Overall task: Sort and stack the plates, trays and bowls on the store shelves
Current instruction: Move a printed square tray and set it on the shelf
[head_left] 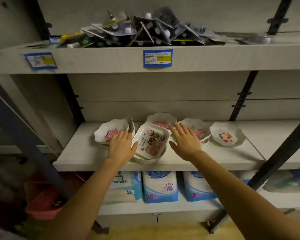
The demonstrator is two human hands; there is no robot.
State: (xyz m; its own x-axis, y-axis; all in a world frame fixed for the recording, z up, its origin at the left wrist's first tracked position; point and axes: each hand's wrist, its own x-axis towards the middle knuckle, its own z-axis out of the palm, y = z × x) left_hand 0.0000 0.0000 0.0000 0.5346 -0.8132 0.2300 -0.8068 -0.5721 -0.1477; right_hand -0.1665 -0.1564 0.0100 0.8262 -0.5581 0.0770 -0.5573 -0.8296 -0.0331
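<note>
Middle shelf (163, 163): four flowered bowls and one square tray out on the board, both hands reaching in over them.
Left bowl (107, 130): scalloped rim, pink flowers inside, tipped toward the camera; nothing in it.
Back bowl (160, 120): behind the tray, partly hidden by it, pink flower showing.
Right-centre bowl (196, 129): sits nested on at least one more bowl (a second rim peeks out beneath).
Far right bowl (228, 136): stands alone, apart from the rest, flat on the shelf, flowers facing up.
Tray (150, 142): rests tilted on a low stack at the shelf's front edge, long axis running from near-left to far-right; cartoon owls and the words "Happy Easter".
Left hand (121, 146): grip open, fingers lying on the left bowl's rim, thumb touching the tray's left edge.
Right hand (184, 137): grip open, fingers spread, holding nothing, hovering between tray and right-centre bowl.
Top shelf (111, 59): a heap of carded blister packs (145, 30); two blue price labels (158, 58) (handwriting unreadable).
Bottom shelf: blue-and-white packs (160, 186) marked "XL", another marked "52".
</note>
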